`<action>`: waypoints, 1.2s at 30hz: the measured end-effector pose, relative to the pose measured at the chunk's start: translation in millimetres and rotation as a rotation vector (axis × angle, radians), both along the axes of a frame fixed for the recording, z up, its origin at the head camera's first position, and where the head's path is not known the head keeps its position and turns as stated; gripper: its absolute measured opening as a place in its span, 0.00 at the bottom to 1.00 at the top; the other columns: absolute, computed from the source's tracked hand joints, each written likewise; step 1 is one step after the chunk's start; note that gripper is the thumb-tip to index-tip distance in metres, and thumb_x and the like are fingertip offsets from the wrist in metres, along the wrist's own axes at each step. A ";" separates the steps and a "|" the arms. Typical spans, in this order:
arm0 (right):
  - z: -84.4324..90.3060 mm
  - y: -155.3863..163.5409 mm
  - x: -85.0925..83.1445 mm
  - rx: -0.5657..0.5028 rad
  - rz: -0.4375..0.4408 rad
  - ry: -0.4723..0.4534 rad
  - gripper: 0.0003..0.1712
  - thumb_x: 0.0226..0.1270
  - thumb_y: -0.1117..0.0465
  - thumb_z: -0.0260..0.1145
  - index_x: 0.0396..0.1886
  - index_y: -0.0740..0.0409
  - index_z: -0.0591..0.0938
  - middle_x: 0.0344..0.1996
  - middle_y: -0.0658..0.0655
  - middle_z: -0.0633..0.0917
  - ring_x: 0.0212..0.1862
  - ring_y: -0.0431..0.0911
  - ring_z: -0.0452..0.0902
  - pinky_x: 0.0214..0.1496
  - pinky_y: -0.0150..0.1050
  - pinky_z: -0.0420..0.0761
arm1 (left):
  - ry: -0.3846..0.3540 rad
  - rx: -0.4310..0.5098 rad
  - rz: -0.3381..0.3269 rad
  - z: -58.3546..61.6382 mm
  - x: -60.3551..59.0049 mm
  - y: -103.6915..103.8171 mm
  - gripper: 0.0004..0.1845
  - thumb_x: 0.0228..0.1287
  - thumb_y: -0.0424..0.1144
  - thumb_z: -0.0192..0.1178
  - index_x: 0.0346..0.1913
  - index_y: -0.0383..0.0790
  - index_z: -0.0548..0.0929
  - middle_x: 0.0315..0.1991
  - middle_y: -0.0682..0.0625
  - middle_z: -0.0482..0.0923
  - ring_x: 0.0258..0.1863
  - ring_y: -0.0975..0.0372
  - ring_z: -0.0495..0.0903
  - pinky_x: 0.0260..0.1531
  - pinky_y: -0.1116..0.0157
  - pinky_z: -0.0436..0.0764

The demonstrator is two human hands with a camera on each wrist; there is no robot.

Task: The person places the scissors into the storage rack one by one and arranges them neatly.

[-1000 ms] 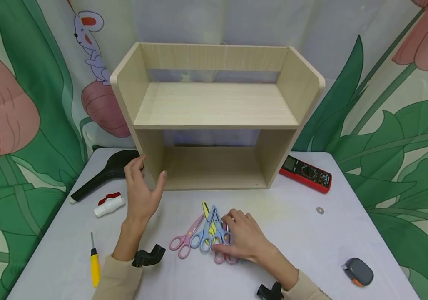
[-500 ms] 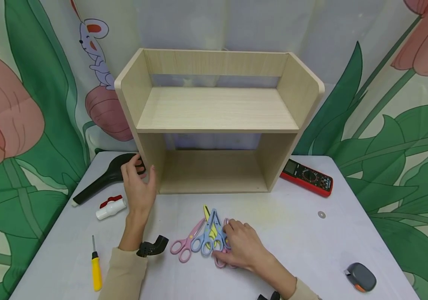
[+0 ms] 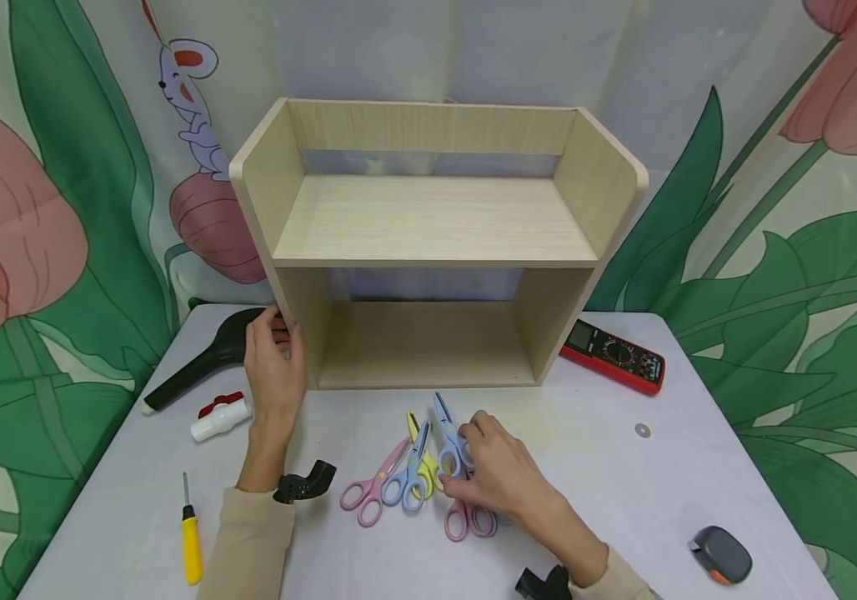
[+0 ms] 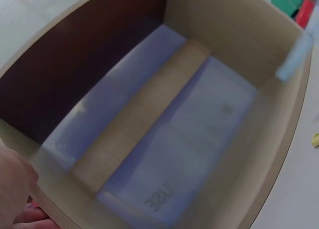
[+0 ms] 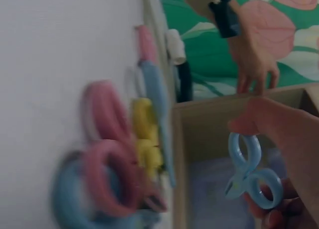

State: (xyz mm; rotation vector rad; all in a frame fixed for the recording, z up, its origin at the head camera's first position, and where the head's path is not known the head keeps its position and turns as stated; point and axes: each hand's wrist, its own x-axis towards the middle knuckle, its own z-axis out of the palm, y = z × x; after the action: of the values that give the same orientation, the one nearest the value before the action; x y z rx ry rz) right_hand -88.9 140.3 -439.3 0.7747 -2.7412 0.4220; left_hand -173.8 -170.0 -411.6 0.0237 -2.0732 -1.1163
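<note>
My right hand (image 3: 499, 467) pinches a pair of light blue scissors (image 5: 243, 178) by its handles, blades pointing toward the wooden shelf (image 3: 428, 257). Left of it on the table lie pink scissors (image 3: 383, 475), a second light blue pair (image 3: 414, 460) and yellow scissors (image 3: 429, 463). Another pink pair (image 3: 467, 510) lies under the right hand, partly hidden, with a bluish handle behind it. My left hand (image 3: 274, 367) touches the shelf's left side panel near its front edge, fingers along the outer face; some fingertips are hidden.
The two-tier shelf stands at the table's back. On the left lie a black paddle-shaped tool (image 3: 226, 346), a white valve with red handle (image 3: 221, 415) and a yellow screwdriver (image 3: 192, 546). On the right are a red multimeter (image 3: 616, 354), a washer (image 3: 643, 430) and a tape measure (image 3: 723, 554).
My left hand has moved onto the shelf's left side. My right hand has taken hold of one light blue pair of scissors and drawn it up and right, away from the others.
</note>
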 end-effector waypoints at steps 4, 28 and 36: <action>23.8 -2.0 -4.3 -0.079 0.070 0.088 0.34 0.44 0.42 0.78 0.45 0.60 0.83 0.37 0.50 0.78 0.38 0.39 0.73 0.33 0.30 0.82 | -0.012 -0.017 0.021 -1.7 2.1 -0.8 0.21 0.73 0.34 0.57 0.63 0.28 0.71 0.50 0.31 0.74 0.43 0.47 0.80 0.44 0.51 0.84; 174.3 -117.7 -116.2 -0.250 0.091 0.373 0.32 0.50 0.36 0.72 0.39 0.60 0.85 0.35 0.54 0.83 0.39 0.48 0.72 0.34 0.35 0.77 | 0.036 -0.032 0.042 -6.2 -1.1 -2.6 0.18 0.72 0.34 0.59 0.59 0.27 0.75 0.46 0.33 0.77 0.40 0.48 0.83 0.40 0.49 0.86; 199.2 -152.1 -139.0 -0.107 -0.014 0.231 0.34 0.57 0.31 0.67 0.41 0.59 0.86 0.40 0.54 0.84 0.42 0.49 0.71 0.41 0.36 0.73 | 0.041 -0.036 0.038 -5.6 -0.1 -2.5 0.18 0.72 0.34 0.58 0.59 0.26 0.75 0.46 0.32 0.77 0.40 0.48 0.83 0.40 0.51 0.86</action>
State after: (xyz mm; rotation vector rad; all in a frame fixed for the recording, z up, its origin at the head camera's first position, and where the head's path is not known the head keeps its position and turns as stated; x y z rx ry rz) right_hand -227.9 -11.7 -240.1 0.7277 -2.4878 0.4423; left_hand -173.9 -172.4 -417.2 0.0225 -2.0478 -1.0478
